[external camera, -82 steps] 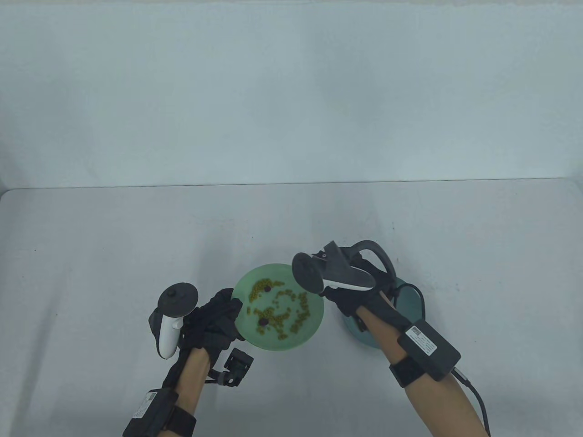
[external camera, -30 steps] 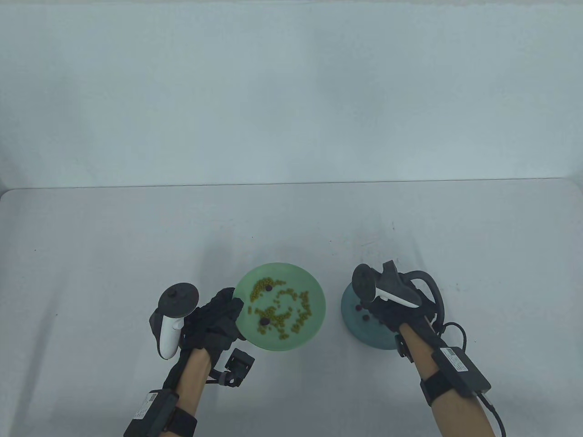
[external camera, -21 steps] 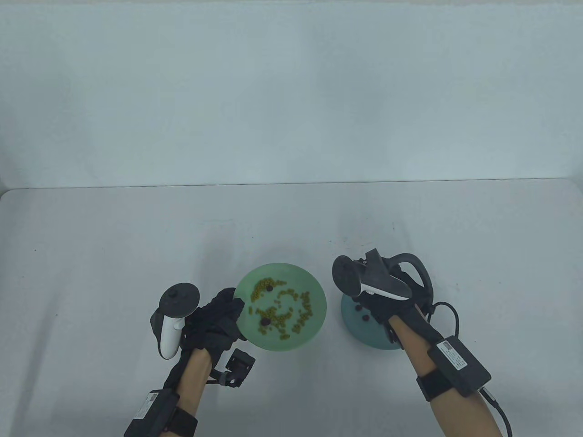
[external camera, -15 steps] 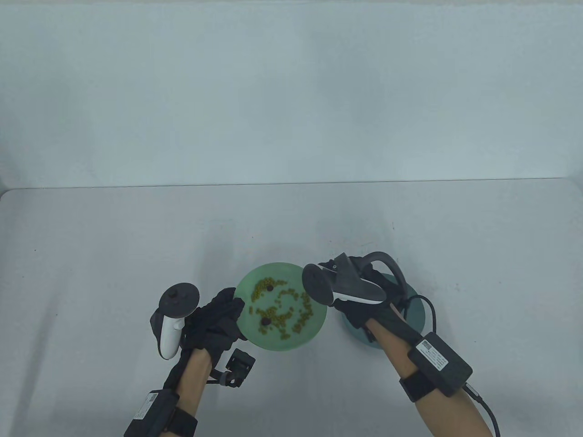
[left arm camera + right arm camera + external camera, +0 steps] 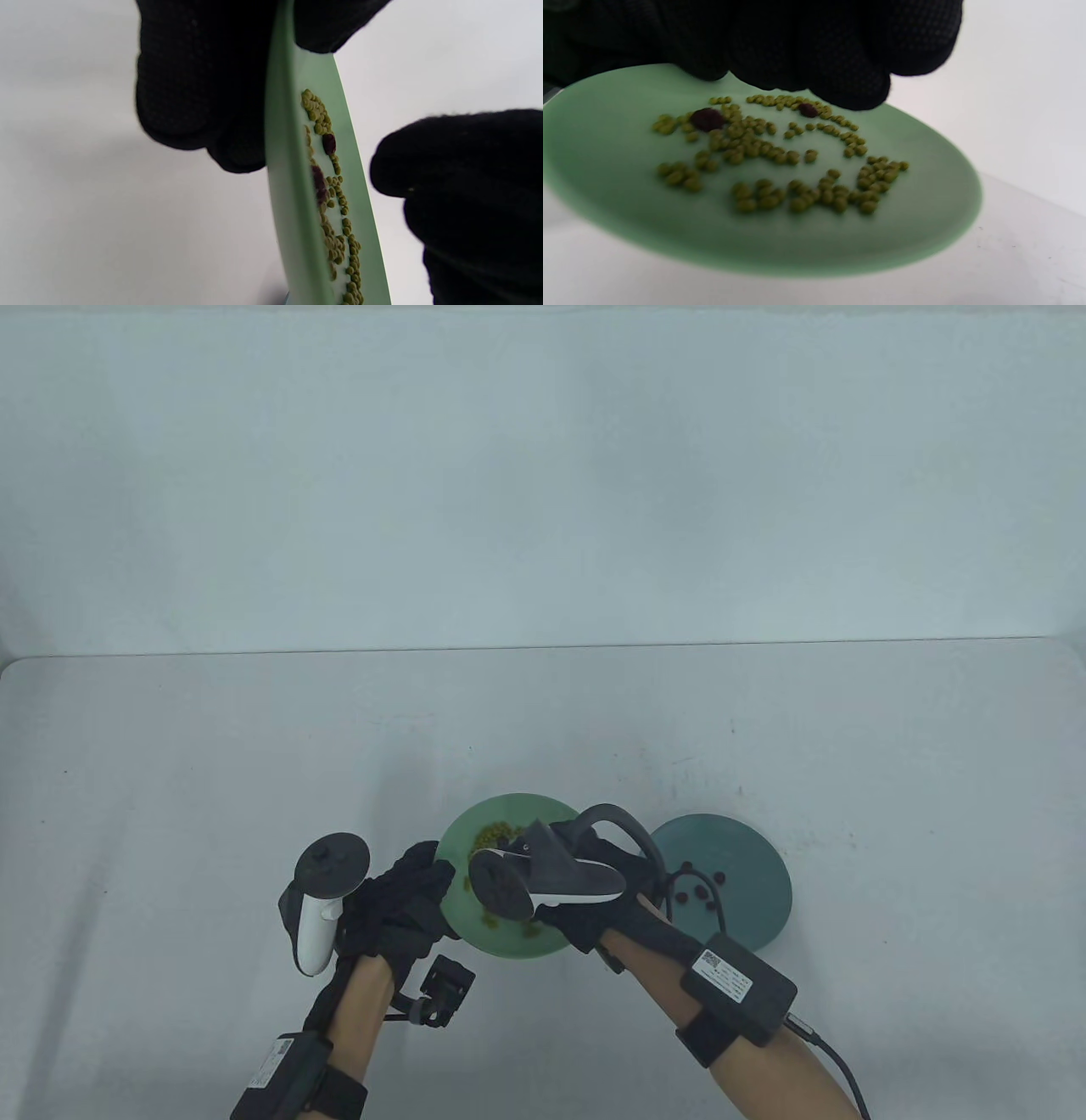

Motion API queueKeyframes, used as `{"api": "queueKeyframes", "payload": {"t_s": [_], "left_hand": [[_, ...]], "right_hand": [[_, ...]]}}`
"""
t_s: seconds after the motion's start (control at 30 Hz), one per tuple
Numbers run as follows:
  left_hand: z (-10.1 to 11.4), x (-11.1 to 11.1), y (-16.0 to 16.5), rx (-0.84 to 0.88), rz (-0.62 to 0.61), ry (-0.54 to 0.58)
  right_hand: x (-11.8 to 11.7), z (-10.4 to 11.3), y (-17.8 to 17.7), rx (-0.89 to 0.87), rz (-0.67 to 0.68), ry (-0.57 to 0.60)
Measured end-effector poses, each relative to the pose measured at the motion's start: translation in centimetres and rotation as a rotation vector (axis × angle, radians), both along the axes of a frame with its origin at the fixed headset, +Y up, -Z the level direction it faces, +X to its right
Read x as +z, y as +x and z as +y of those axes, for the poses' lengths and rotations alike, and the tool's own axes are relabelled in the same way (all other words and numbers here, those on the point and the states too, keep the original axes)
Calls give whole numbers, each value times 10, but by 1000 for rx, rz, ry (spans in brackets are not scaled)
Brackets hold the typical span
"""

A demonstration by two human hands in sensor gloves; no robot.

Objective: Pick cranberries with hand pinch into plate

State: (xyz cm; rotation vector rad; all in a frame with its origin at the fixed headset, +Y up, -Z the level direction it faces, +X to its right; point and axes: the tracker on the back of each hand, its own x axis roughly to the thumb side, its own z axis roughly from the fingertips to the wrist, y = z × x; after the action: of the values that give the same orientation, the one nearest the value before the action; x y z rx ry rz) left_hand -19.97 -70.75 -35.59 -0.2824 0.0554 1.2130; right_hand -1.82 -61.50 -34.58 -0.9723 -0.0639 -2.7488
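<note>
No text can be read in any view. A white label with a small square code and fine print is seen on the black box strapped to the right forearm [image 5: 735,975], toward five o'clock on the table, but its print is too small to make out. A similar label is carried on the black box on the left forearm [image 5: 273,1063], toward seven o'clock, equally illegible.

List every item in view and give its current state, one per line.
Green plate: tilted, left rim gripped by the left hand.
Green beans: scattered across the green plate.
Cranberries on green plate: two lie among the beans.
Teal plate: flat on the table, several cranberries on it.
Right hand: over the green plate, fingertips just above a cranberry.
</note>
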Motion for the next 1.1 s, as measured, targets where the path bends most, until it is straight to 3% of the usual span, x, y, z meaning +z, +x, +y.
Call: {"api": "queueKeyframes", "payload": {"t_s": [0.43,0.9,1.1], "left_hand": [[0,0,-1,11,4,-5],[0,1,-2,8,11,-8],[0,1,-3,9,17,-10]], "right_hand": [[8,-11,-7,32,53,-49],[0,-6,9,32,-14,-9],[4,-7,3,-9,20,-83]]}}
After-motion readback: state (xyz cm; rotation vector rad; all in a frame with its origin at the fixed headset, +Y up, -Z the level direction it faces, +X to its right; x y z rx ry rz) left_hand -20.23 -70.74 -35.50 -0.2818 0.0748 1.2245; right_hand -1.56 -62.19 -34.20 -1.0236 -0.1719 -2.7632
